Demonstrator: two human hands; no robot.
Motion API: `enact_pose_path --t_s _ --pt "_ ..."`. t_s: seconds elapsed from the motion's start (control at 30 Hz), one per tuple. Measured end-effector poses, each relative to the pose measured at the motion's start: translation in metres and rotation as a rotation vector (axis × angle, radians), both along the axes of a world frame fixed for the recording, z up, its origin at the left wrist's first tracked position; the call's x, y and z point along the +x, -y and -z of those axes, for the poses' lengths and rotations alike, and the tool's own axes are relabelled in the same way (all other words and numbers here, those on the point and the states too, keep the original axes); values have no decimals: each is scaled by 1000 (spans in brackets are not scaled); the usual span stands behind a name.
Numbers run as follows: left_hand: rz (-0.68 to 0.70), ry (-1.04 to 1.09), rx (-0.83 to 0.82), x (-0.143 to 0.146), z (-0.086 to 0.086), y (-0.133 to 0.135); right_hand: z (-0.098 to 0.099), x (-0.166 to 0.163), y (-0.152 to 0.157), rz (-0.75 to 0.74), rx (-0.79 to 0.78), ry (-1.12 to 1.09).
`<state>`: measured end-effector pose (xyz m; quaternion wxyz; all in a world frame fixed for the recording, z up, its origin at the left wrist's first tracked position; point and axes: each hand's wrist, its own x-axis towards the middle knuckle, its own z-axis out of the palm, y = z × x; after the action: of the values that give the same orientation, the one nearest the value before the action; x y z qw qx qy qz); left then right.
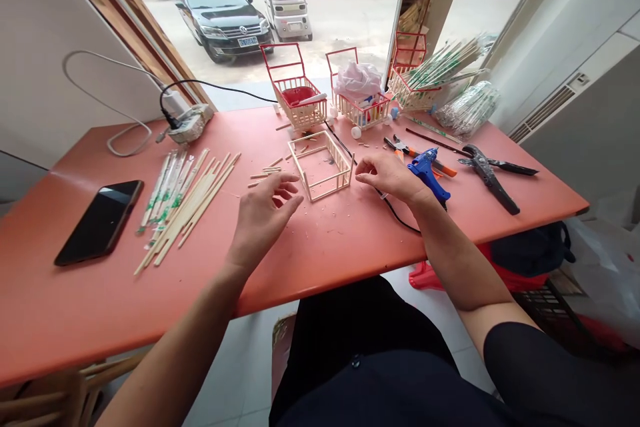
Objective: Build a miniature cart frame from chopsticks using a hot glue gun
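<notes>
A small box-shaped frame of thin wooden sticks (327, 197) stands on the orange-red table, with upright slats along its right side. Just left of its near corner is my left hand (265, 213), holding nothing, thumb and fingers apart. My right hand (387, 175) hovers by the frame's right corner, its fingers loosely bent and nothing visible in them. Short cut sticks (267, 172) lie beyond my left hand. Close to my right wrist rests a blue glue gun (427, 170), its black cord running underneath my forearm.
Finished miniature carts (300, 107) with red handles line the back. Long sticks (187, 213), wrapped chopsticks (167, 180) and a phone (100, 221) lie left, below a power strip (187, 125). Pliers (435, 163) and black-handled cutters (493, 180) lie right, near bundled chopsticks (470, 110).
</notes>
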<state>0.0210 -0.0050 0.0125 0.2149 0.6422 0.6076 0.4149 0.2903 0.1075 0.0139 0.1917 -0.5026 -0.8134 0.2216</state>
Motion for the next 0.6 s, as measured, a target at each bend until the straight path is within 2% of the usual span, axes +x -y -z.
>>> enact_pose_path --t_s 0.13,0.43,0.6 --pt "26 15 22 6 6 -10 2 -1 -2 -21 3 -42" --pt "63 -68 34 10 7 -29 6 -5 -6 -44 -75 -194" --pt "101 99 72 6 -5 -33 0 -5 -2 -112 -96 -380"
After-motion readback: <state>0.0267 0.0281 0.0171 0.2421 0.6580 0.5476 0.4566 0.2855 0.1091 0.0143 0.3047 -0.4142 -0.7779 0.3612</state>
